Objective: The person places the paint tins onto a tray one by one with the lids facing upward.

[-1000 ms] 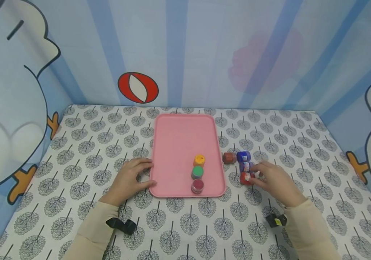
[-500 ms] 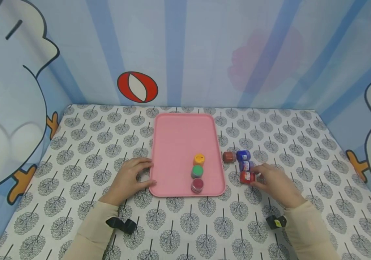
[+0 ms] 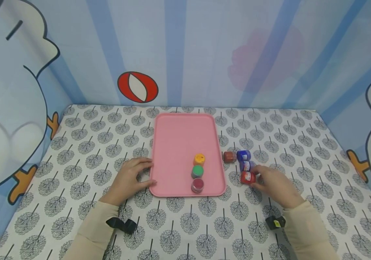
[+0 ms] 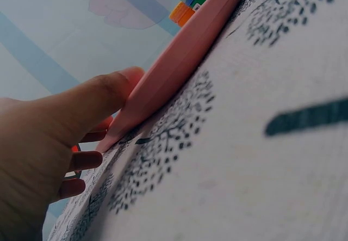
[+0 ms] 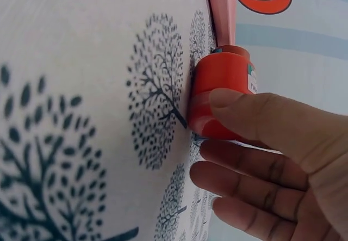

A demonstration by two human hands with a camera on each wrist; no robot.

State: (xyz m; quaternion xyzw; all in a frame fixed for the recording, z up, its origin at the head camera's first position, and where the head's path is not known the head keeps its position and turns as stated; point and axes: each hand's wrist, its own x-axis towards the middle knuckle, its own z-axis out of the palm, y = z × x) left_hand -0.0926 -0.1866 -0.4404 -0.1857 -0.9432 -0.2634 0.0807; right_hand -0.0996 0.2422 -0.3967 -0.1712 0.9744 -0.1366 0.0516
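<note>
My right hand [image 3: 278, 184] pinches a small red paint jar [image 3: 247, 177] lying on its side on the cloth. In the right wrist view the thumb presses on the red jar [image 5: 215, 78], and the index finger is mostly hidden behind it. Two blue paint jars, the nearer one [image 3: 246, 166] and the farther one [image 3: 243, 155], lie just beyond it. A brown-red jar [image 3: 229, 157] lies to their left. My left hand [image 3: 127, 180] rests at the left edge of the pink tray [image 3: 172, 144], thumb and fingers spread along its rim.
On the tray's right side, jars with a yellow lid [image 3: 199, 159], a green lid [image 3: 197, 171] and a dark red lid [image 3: 197, 185] stand in a row. A tree-print cloth [image 3: 179, 227] covers the table. Behind it hangs a blue striped curtain [image 3: 201, 54].
The red jar has turned slightly and shifted a little, showing more of itself between my right fingers. The left hand and tray stay in place.
</note>
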